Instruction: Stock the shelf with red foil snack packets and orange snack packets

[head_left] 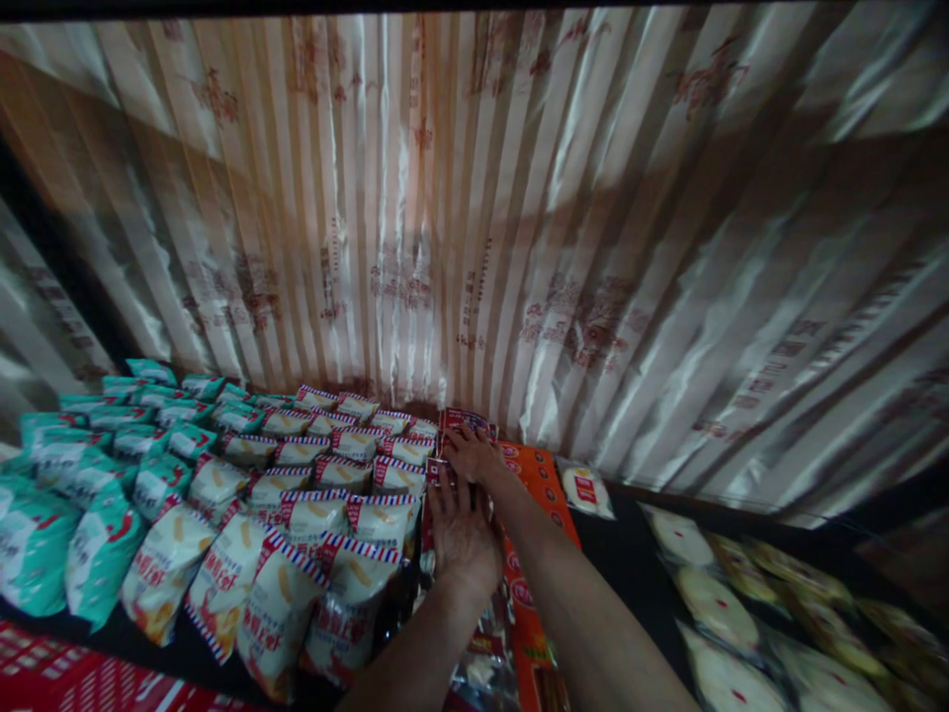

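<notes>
My left hand (466,542) lies palm down on a row of dark red snack packets (485,643), its fingers stretched forward and slightly apart. Just beyond it, my right hand (474,457) rests on the far end of the same row, fingers spread over a dark red packet (469,421) near the curtain. Neither hand is wrapped round anything. To the right of the hands are orange packets (538,485), partly covered by my right forearm. White bags with red lettering and striped edges (382,519) stand close on the left.
Teal bags (104,554) stand in rows at the far left. A red plastic basket (74,672) is at the lower left. A clear-wrapped white packet (584,488) and flat round packs (716,603) lie on the right. A striped shiny curtain (445,198) hangs behind the dark shelf (623,554).
</notes>
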Tool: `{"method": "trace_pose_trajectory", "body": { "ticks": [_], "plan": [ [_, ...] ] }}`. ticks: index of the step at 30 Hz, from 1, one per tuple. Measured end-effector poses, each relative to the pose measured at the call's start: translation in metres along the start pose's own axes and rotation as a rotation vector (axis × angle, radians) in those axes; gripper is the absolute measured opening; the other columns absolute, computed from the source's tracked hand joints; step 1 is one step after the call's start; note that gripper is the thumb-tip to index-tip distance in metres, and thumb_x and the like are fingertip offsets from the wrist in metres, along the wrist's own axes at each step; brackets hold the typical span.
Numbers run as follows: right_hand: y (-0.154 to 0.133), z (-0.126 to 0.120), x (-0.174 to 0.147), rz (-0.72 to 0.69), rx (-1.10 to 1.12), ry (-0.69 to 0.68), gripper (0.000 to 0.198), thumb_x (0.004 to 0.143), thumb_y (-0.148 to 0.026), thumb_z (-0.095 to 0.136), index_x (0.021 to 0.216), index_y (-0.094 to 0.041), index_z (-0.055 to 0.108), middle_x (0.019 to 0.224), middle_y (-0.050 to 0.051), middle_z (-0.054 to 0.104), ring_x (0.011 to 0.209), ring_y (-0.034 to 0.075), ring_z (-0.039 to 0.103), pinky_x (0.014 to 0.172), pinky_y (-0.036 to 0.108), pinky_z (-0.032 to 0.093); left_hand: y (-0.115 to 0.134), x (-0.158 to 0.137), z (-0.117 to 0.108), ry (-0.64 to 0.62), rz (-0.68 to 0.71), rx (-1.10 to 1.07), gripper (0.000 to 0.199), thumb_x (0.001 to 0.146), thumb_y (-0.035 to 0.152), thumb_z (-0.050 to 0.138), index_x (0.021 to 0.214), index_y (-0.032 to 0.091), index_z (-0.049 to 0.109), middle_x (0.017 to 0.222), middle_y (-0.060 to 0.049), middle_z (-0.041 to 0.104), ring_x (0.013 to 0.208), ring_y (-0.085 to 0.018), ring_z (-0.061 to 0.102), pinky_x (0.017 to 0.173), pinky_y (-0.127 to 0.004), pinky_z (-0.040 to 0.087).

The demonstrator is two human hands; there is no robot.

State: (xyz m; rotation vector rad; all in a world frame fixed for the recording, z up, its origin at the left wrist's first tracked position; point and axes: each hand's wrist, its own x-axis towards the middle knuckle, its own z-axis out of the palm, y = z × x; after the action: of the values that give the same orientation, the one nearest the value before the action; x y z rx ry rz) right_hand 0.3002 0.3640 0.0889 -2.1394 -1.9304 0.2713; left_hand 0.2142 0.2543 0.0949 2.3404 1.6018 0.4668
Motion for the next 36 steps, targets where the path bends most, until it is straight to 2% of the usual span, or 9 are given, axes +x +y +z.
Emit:
{"method": "trace_pose_trajectory", "body": {
  "ticks": [6,12,16,20,24,27,31,36],
  "plan": [
    [-0.007,-0.007,-0.004,0.039,-0.053,-0.105,0.048,0.088,-0.039,0.039,0.135,-0.029,0.045,0.148,0.007,0.035,0.136,0.032,0.026,0.106,0.057,0.018,-0.001,-0.001,-0.002,-0.010,0.012,-0.008,0.051,0.089,0.036,0.036,0.137,0.021,0.042,0.141,-0.011,0.044,0.135,-0.036,0.027,0.110,-0.059,0.016],
    [-0.012,-0.016,-0.013,0.051,-0.076,-0.104,0.051,0.089,-0.040,0.038,0.139,-0.030,0.037,0.152,0.006,0.025,0.140,0.033,0.016,0.107,0.056,0.015,-0.003,-0.002,0.003,0.029,0.028,0.025,0.050,0.089,0.036,0.036,0.137,0.023,0.042,0.143,-0.010,0.042,0.135,-0.036,0.028,0.110,-0.058,0.016],
    [-0.013,-0.021,-0.020,0.010,-0.094,0.078,0.055,0.087,-0.041,0.044,0.140,-0.028,0.037,0.153,0.009,0.023,0.140,0.029,0.016,0.110,0.052,0.011,-0.005,-0.002,0.010,0.046,0.045,0.044,0.054,0.087,0.038,0.041,0.138,0.021,0.040,0.145,-0.011,0.039,0.135,-0.037,0.027,0.110,-0.058,0.017],
    [-0.015,-0.025,-0.035,-0.069,0.008,0.286,0.046,0.088,-0.032,0.042,0.132,-0.020,0.049,0.149,0.010,0.032,0.140,0.023,0.020,0.113,0.043,0.010,-0.007,0.000,0.015,0.043,0.047,0.049,0.052,0.088,0.032,0.039,0.140,0.024,0.037,0.144,-0.009,0.041,0.136,-0.035,0.026,0.110,-0.057,0.019],
    [-0.014,-0.023,-0.075,0.067,0.427,0.520,0.043,0.090,-0.033,0.033,0.120,-0.015,0.059,0.144,0.010,0.040,0.136,0.021,0.028,0.111,0.037,0.024,-0.008,0.001,0.017,0.070,0.058,0.069,0.051,0.090,0.031,0.036,0.141,0.031,0.033,0.145,-0.005,0.039,0.138,-0.032,0.023,0.109,-0.056,0.020],
    [-0.010,-0.016,-0.121,0.146,0.519,0.561,0.044,0.089,-0.036,0.033,0.120,-0.018,0.059,0.139,0.009,0.046,0.134,0.023,0.033,0.109,0.043,0.029,-0.010,-0.001,0.017,0.090,0.052,0.102,0.052,0.090,0.030,0.035,0.142,0.033,0.029,0.147,-0.003,0.036,0.138,-0.030,0.023,0.110,-0.055,0.020],
    [-0.003,-0.002,-0.184,0.197,0.711,0.543,0.048,0.082,-0.042,0.043,0.118,-0.016,0.061,0.136,0.013,0.050,0.131,0.026,0.038,0.109,0.044,0.030,-0.010,-0.003,0.016,0.107,0.021,0.117,0.057,0.088,0.031,0.040,0.143,0.029,0.027,0.150,-0.003,0.030,0.138,-0.030,0.022,0.111,-0.052,0.019],
    [-0.009,0.001,-0.231,0.157,0.748,0.321,0.049,0.083,-0.048,0.045,0.118,-0.018,0.061,0.131,0.012,0.055,0.128,0.026,0.043,0.108,0.047,0.031,-0.006,-0.004,0.005,0.033,-0.013,0.052,0.061,0.084,0.036,0.044,0.143,0.028,0.030,0.152,-0.002,0.025,0.140,-0.031,0.017,0.113,-0.051,0.014]
  ]
}}
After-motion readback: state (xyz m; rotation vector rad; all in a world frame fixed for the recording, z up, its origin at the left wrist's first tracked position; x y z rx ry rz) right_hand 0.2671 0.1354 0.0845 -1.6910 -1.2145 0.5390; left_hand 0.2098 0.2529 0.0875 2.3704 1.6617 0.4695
